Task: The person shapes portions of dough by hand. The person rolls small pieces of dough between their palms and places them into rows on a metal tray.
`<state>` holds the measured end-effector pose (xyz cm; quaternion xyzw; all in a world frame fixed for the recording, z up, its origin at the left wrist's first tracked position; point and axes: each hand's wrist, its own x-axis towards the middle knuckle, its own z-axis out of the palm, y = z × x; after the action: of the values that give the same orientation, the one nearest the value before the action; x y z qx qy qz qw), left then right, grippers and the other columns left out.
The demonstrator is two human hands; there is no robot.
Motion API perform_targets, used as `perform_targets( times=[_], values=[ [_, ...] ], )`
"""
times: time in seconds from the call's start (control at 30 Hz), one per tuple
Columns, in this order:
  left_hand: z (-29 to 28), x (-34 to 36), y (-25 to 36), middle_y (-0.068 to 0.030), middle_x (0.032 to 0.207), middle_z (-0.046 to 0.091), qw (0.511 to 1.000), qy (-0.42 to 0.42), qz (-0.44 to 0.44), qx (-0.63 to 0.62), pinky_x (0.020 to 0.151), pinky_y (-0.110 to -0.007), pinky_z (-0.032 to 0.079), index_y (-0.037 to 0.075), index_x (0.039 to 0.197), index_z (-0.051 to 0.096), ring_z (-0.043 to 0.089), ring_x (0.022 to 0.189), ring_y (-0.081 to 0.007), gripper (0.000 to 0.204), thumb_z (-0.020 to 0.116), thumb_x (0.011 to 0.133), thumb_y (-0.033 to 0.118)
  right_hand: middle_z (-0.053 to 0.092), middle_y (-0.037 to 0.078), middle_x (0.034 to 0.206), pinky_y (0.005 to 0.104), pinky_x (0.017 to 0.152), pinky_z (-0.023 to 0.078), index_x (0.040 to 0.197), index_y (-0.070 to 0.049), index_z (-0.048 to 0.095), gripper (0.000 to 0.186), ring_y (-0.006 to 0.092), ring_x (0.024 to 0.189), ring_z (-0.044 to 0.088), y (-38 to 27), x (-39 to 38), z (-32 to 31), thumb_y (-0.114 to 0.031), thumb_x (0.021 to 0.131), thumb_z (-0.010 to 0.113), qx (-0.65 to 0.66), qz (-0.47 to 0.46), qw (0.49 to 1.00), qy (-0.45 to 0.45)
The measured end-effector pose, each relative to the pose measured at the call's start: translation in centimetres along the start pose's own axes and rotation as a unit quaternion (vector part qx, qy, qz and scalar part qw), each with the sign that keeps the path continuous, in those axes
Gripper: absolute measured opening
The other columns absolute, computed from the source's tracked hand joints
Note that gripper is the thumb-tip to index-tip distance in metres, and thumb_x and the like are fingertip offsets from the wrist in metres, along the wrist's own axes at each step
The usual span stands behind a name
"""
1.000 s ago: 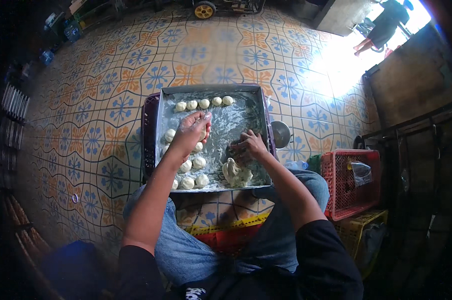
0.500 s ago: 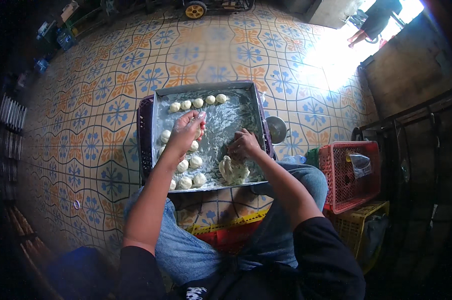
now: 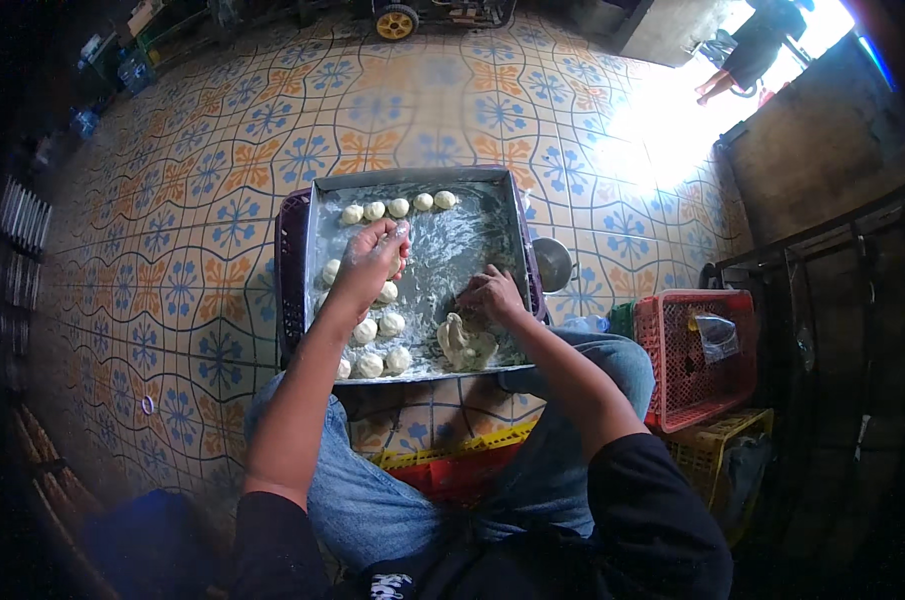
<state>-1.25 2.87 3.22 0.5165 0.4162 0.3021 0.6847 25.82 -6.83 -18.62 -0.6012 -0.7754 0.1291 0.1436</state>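
A floured metal tray [image 3: 443,255] holds several pale dough balls; one row of balls [image 3: 399,208] lies along its far side, and more balls [image 3: 370,365] are grouped at its left. Over that left group is my left hand [image 3: 373,262], its floury fingers curled closed; what they hold, if anything, is hidden. My right hand [image 3: 493,297] is low over the tray's right part, fingers bent down and together, their tips hidden. Just nearer to me than this hand lies a larger, uneven lump of dough [image 3: 467,344].
Under the tray is a dark purple crate [image 3: 292,240]. A metal bowl [image 3: 553,264] stands on the tiled floor to its right. Farther right are a red crate [image 3: 698,360] and a yellow crate [image 3: 695,452]. Another person [image 3: 758,50] is at the far right, by the bright opening.
My right hand has shifted very slightly over the tray, its fingers still bent. My left hand stays nearly in place. The dough balls lie as before.
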Motion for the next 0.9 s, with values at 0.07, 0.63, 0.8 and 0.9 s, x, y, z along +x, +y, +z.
perform_targets(
  times=[0.07, 0.63, 0.8, 0.9],
  values=[
    [0.0, 0.0, 0.0, 0.0032, 0.078, 0.055, 1.0, 0.003, -0.002, -0.001, 0.06, -0.024, 0.043, 0.012, 0.089, 0.059, 0.051, 0.066, -0.0053, 0.023, 0.058, 0.104, 0.029, 0.067, -0.008, 0.106, 0.0427, 0.096, 0.043, 0.097, -0.038, 0.082, 0.027, 0.0225, 0.109, 0.054, -0.5, 0.1, -0.2, -0.022, 0.078, 0.07, -0.009, -0.006, 1.0, -0.007],
    [-0.2, 0.3, -0.1, 0.0039, 0.079, 0.055, 1.0, -0.004, 0.007, -0.007, 0.061, -0.023, 0.044, 0.012, 0.089, 0.06, 0.051, 0.069, -0.0049, 0.024, 0.058, 0.105, 0.029, 0.075, -0.001, 0.094, 0.0434, 0.083, 0.054, 0.094, -0.026, 0.08, 0.024, 0.0272, 0.095, 0.068, -0.7, 1.4, -2.4, -0.031, 0.071, 0.083, 0.075, 0.016, 0.983, -0.166],
    [0.2, 0.3, 0.2, 0.004, 0.079, 0.055, 1.0, -0.005, 0.004, -0.003, 0.062, -0.023, 0.044, 0.012, 0.09, 0.061, 0.05, 0.068, -0.0046, 0.023, 0.058, 0.105, 0.029, 0.073, -0.007, 0.101, 0.0463, 0.088, 0.049, 0.099, -0.033, 0.078, 0.027, 0.0229, 0.107, 0.062, -0.5, 0.9, -1.8, -0.035, 0.073, 0.082, -0.007, 0.04, 0.985, -0.169],
    [-0.2, 0.4, 0.0, 0.0041, 0.079, 0.055, 1.0, 0.002, -0.001, -0.001, 0.062, -0.023, 0.043, 0.012, 0.09, 0.061, 0.05, 0.069, -0.0044, 0.022, 0.058, 0.105, 0.028, 0.072, -0.009, 0.106, 0.0468, 0.087, 0.048, 0.102, -0.036, 0.077, 0.027, 0.0222, 0.11, 0.06, -0.9, 1.0, -2.1, -0.035, 0.075, 0.08, 0.004, 0.016, 0.99, -0.139]
  ],
)
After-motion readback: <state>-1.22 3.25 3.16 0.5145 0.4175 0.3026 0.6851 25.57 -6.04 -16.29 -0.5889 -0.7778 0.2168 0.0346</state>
